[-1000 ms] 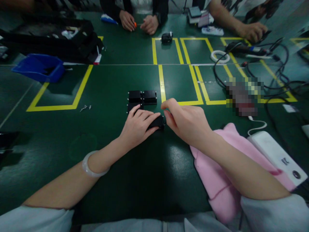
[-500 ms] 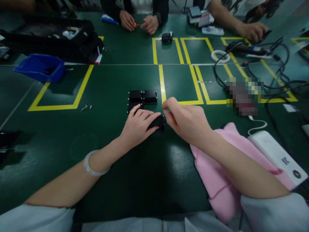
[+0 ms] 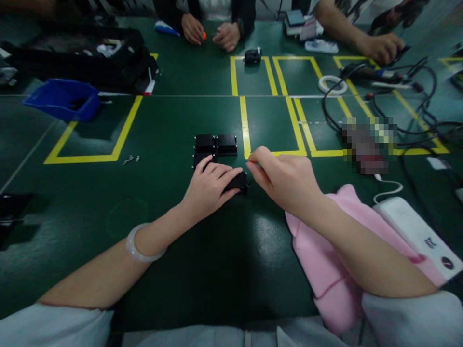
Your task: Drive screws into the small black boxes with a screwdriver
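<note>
My left hand (image 3: 209, 187) lies over a small black box (image 3: 238, 182) on the green table (image 3: 173, 270), fingers wrapped on it and pressing it down. My right hand (image 3: 285, 179) is pinched at the box's right end, thumb and forefinger together on something too small to make out. Just behind my left hand sit three more black boxes (image 3: 215, 143) in a tight group, two in the back row and one partly hidden under my fingers. A pale bangle (image 3: 139, 246) is on my left wrist.
A pink cloth (image 3: 325, 270) and a white device (image 3: 415, 231) lie at my right. Small screws (image 3: 130, 159) sit left of the boxes near yellow floor-tape lines. A blue bin (image 3: 61, 100), black bags, cables (image 3: 398, 96) and other people's hands (image 3: 213, 33) are farther back.
Both hands stay on the black box; my right thumb and forefinger have shifted slightly at its right end. The view has drifted a little.
</note>
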Demonstrator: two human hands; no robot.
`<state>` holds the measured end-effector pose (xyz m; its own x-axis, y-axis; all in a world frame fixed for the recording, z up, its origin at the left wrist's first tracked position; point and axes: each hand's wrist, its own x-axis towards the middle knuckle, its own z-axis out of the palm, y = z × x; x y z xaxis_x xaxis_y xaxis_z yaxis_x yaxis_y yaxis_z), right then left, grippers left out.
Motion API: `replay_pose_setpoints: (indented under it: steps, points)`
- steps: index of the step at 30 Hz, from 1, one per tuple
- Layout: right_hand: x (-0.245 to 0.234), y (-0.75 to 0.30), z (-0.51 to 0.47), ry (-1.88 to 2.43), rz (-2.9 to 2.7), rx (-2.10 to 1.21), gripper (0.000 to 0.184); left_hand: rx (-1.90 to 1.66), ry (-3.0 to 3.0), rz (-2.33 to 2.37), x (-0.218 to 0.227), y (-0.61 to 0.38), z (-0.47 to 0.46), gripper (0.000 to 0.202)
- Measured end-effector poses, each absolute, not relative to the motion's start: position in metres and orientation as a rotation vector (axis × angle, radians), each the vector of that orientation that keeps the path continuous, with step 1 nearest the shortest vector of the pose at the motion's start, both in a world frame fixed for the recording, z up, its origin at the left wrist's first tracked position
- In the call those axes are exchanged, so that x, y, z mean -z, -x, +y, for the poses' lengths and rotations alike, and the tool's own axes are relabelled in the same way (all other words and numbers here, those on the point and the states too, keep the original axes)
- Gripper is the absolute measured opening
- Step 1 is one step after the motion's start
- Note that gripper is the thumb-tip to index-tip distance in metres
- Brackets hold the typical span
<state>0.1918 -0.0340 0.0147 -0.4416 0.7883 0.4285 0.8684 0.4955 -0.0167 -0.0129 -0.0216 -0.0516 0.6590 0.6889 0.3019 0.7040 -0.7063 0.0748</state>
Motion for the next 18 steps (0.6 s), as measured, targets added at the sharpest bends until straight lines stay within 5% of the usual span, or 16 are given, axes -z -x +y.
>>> replay_pose_setpoints:
  steps: [18]
  points:
    - [-0.0167, -0.1898, -0.0358, 1.407, -2.358, 0.204, 0.031, 0.492, 2.838, -1.205, 0.0500, 0.0121, -0.0221, 0.039]
